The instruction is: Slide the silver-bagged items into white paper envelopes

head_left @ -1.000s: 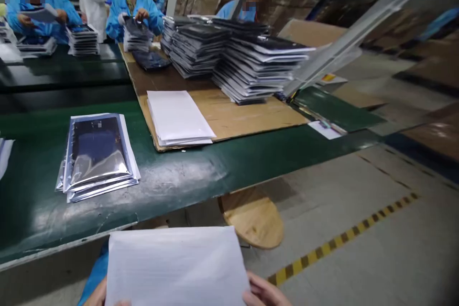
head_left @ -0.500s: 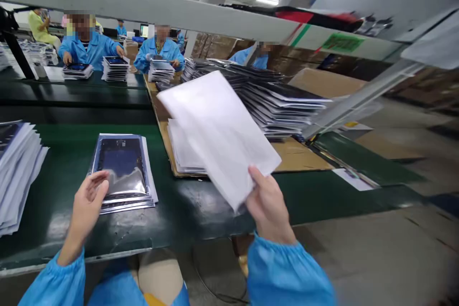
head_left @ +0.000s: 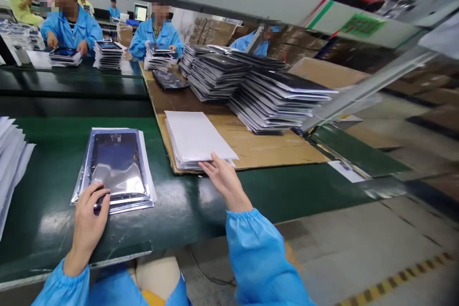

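My left hand (head_left: 89, 215) lies at the near left corner of a stack of flat tablet-like panels in clear plastic sleeves (head_left: 118, 162). Its fingers are bent and touch the top sleeve, with the thumb apart from them. My right hand (head_left: 224, 177) is at the near right edge of a low pile of white sheets or flat white packets (head_left: 199, 136). Its fingers are spread against that edge, and I see no grip on it. The pile rests on a brown cardboard sheet (head_left: 272, 153), its top piece slightly askew.
Tall piles of dark-faced flat packets (head_left: 279, 100) stand behind on the cardboard. White packets (head_left: 12, 162) are stacked at the left edge of the green table (head_left: 175, 215). A slanted metal post (head_left: 366, 88) rises at right. Co-workers in blue (head_left: 71, 28) sit opposite.
My right hand has lowered the white sheet onto the pile and its fingers have spread. My left hand has come down onto the sleeved panel's corner. The view has shifted slightly.
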### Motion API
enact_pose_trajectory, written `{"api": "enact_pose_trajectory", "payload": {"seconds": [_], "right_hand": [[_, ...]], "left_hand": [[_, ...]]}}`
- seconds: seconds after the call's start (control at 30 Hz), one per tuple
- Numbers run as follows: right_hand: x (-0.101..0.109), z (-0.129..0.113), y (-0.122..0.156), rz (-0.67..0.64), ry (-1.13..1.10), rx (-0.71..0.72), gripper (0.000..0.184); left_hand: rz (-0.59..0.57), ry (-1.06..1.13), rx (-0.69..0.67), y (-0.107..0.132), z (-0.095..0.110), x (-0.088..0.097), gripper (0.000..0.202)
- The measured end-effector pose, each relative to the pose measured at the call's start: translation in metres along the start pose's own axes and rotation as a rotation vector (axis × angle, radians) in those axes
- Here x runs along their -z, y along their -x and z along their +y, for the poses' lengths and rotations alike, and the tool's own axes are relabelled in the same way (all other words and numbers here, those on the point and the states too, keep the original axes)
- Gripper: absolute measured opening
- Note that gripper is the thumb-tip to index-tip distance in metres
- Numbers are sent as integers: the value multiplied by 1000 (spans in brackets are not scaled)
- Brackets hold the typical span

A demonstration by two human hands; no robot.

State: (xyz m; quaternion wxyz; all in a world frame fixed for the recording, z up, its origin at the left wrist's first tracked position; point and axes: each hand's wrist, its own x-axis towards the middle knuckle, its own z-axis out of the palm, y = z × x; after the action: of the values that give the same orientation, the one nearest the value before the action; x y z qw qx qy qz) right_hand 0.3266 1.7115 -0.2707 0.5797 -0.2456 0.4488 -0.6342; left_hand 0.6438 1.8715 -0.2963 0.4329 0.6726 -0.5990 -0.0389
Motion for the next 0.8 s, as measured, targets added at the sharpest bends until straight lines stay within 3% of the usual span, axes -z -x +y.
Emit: {"api": "enact_pose_trajectory", "payload": {"seconds": [0.1,0.17,0.3,0.4,0.53,0.67,0.8], "right_hand": [[6,-7,-2,-17,-18,-65,26],[7,-10,-10,8,-27,-98,19],[1,-17,-27,67,-36,-124,7],[-1,-26,-32,89,-43,-133,16],[3,-34,-34,106,-88,-158,22],[7,-32,-34,112,-146,-167,22],[8,-30,-35,113,-175,-161,22]], "left_hand": [[103,-27,-45,-3,18,-9,18],[117,33,-95,-14,45,-27,17],[-200,232,-81,-56,111,-96,25],[-205,218,-23,-86,142,-147,35],[-181,216,110,-95,150,-186,36],[-145,261,170,-90,150,-197,53],[-131,335,127,-90,158,-202,46]]}}
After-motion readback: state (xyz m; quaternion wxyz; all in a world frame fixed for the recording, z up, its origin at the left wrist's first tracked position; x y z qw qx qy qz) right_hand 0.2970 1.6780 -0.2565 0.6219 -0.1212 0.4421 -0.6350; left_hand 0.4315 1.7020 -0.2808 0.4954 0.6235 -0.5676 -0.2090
